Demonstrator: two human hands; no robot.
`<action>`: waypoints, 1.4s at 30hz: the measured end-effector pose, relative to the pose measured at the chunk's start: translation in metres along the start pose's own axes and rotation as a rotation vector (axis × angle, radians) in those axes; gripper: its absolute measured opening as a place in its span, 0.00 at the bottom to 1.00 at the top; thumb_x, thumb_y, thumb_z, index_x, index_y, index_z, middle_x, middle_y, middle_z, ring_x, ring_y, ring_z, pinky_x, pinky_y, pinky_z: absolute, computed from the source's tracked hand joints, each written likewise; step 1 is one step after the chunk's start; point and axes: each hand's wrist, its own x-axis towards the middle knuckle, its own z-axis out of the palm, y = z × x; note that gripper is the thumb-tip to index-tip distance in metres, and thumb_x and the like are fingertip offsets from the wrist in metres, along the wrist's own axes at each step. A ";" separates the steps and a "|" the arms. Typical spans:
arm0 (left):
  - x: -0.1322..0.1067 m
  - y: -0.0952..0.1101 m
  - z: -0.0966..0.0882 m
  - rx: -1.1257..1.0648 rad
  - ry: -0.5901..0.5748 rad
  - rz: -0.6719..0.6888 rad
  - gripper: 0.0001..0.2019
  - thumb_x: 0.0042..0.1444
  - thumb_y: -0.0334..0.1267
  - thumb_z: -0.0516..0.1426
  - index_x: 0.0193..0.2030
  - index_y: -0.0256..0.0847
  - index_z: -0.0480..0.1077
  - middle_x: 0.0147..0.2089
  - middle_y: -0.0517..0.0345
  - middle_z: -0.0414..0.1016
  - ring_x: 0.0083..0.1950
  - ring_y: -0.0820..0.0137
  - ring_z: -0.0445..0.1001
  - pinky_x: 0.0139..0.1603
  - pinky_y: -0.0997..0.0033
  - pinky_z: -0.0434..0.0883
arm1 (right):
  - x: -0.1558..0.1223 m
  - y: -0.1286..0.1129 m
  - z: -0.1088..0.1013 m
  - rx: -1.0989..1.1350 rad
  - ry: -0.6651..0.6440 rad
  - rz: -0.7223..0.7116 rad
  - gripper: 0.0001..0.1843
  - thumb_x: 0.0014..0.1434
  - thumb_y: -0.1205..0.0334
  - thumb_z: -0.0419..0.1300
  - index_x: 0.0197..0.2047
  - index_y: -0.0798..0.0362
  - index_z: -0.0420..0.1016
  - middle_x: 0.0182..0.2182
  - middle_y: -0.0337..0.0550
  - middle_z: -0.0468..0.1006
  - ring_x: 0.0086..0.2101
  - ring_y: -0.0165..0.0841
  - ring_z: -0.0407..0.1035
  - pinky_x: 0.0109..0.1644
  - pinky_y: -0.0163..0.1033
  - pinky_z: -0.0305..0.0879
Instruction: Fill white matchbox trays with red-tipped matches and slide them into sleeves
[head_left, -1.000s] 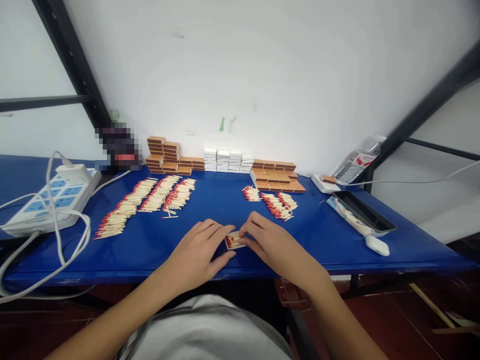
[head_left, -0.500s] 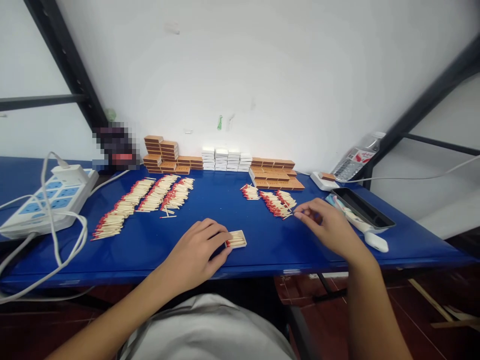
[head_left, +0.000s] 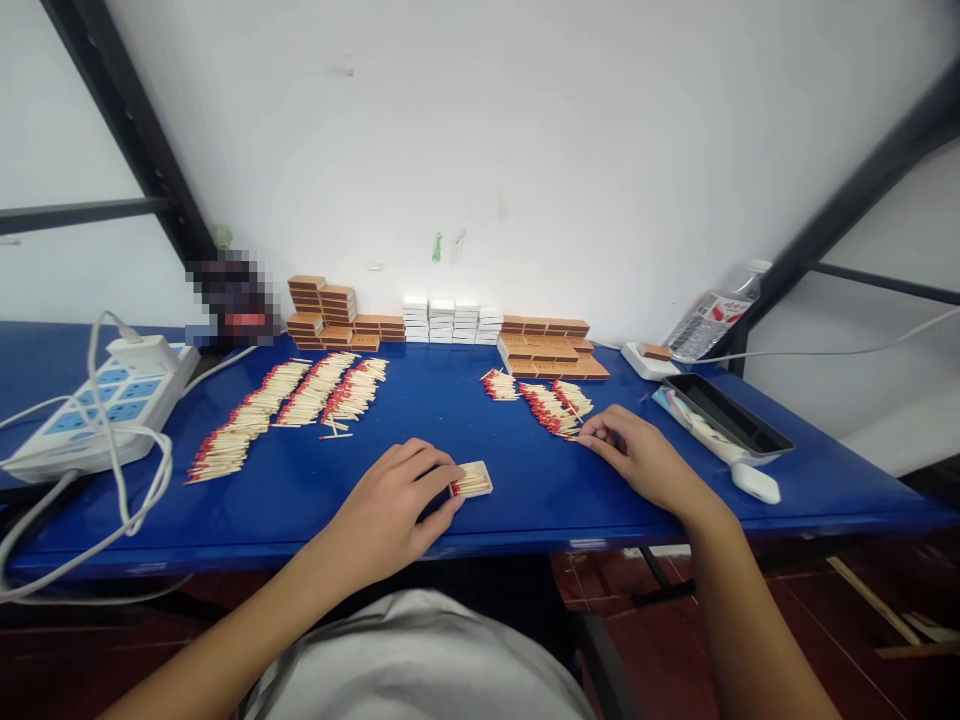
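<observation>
My left hand (head_left: 401, 500) grips the left end of an open matchbox tray (head_left: 486, 470) near the table's front edge, thumb on the near side. Several red-tipped matches lie in the tray, their heads partly under my fingers. My right hand (head_left: 630, 455) is pinched on a match (head_left: 571, 438) at the near end of a heap of matches (head_left: 551, 408). A smaller cluster of matches (head_left: 500, 385) lies left of that heap. Three slanting rows of matches, among them the longest row (head_left: 247, 420), spread over the left of the table.
Along the wall stand brown matchboxes (head_left: 544, 350), white trays (head_left: 454, 322) and more brown boxes (head_left: 322, 318) on the blue table (head_left: 420, 400). A power strip (head_left: 105, 400) with looped cables sits left. At right are a black tray (head_left: 731, 420), white earbud case (head_left: 755, 482) and tilted bottle (head_left: 716, 312).
My right hand has shifted slightly left and closer, its fingertips now on a match by the heap's near end. The left hand and tray have stayed put.
</observation>
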 end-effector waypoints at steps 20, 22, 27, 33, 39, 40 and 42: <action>0.000 0.001 -0.001 -0.010 -0.004 -0.009 0.07 0.71 0.35 0.58 0.52 0.42 0.74 0.50 0.51 0.81 0.52 0.61 0.76 0.58 0.54 0.73 | -0.009 -0.021 -0.003 -0.043 -0.009 0.014 0.17 0.73 0.47 0.55 0.39 0.49 0.75 0.38 0.44 0.74 0.33 0.37 0.68 0.41 0.44 0.66; 0.000 0.001 -0.001 -0.008 -0.007 -0.004 0.07 0.71 0.35 0.57 0.53 0.41 0.74 0.51 0.51 0.80 0.52 0.61 0.75 0.58 0.54 0.73 | -0.010 -0.024 -0.002 -0.055 -0.018 0.020 0.17 0.72 0.46 0.56 0.39 0.49 0.75 0.38 0.45 0.74 0.33 0.37 0.68 0.40 0.44 0.66; 0.000 0.001 -0.001 -0.020 -0.007 0.005 0.06 0.71 0.35 0.57 0.51 0.42 0.75 0.50 0.51 0.80 0.52 0.61 0.76 0.58 0.54 0.72 | -0.010 -0.019 0.003 -0.098 0.016 0.030 0.15 0.71 0.46 0.57 0.42 0.49 0.75 0.38 0.44 0.72 0.34 0.37 0.68 0.42 0.44 0.67; 0.000 0.000 -0.001 -0.023 -0.005 0.004 0.07 0.71 0.35 0.57 0.52 0.42 0.75 0.50 0.51 0.80 0.52 0.61 0.76 0.58 0.54 0.73 | -0.009 -0.014 0.004 -0.094 -0.004 0.033 0.18 0.72 0.44 0.55 0.38 0.49 0.74 0.39 0.45 0.74 0.35 0.38 0.70 0.42 0.45 0.68; -0.001 0.000 0.000 -0.003 0.009 0.002 0.10 0.70 0.36 0.58 0.56 0.42 0.73 0.52 0.49 0.81 0.53 0.59 0.76 0.59 0.52 0.74 | -0.008 -0.031 0.007 -0.034 0.003 -0.015 0.16 0.73 0.47 0.55 0.38 0.49 0.73 0.40 0.46 0.75 0.37 0.40 0.71 0.44 0.45 0.68; -0.002 0.000 0.001 0.002 0.015 -0.002 0.11 0.70 0.37 0.59 0.58 0.42 0.72 0.53 0.49 0.81 0.54 0.59 0.76 0.59 0.52 0.74 | -0.008 -0.039 0.007 -0.015 0.000 -0.032 0.16 0.74 0.48 0.55 0.39 0.48 0.73 0.40 0.46 0.75 0.38 0.39 0.71 0.44 0.45 0.68; -0.003 -0.001 0.002 0.017 0.022 -0.019 0.15 0.71 0.39 0.59 0.62 0.42 0.70 0.55 0.48 0.80 0.55 0.57 0.76 0.60 0.51 0.74 | -0.008 -0.059 0.010 0.024 -0.020 -0.079 0.14 0.75 0.51 0.55 0.40 0.48 0.73 0.40 0.45 0.75 0.39 0.39 0.71 0.46 0.44 0.68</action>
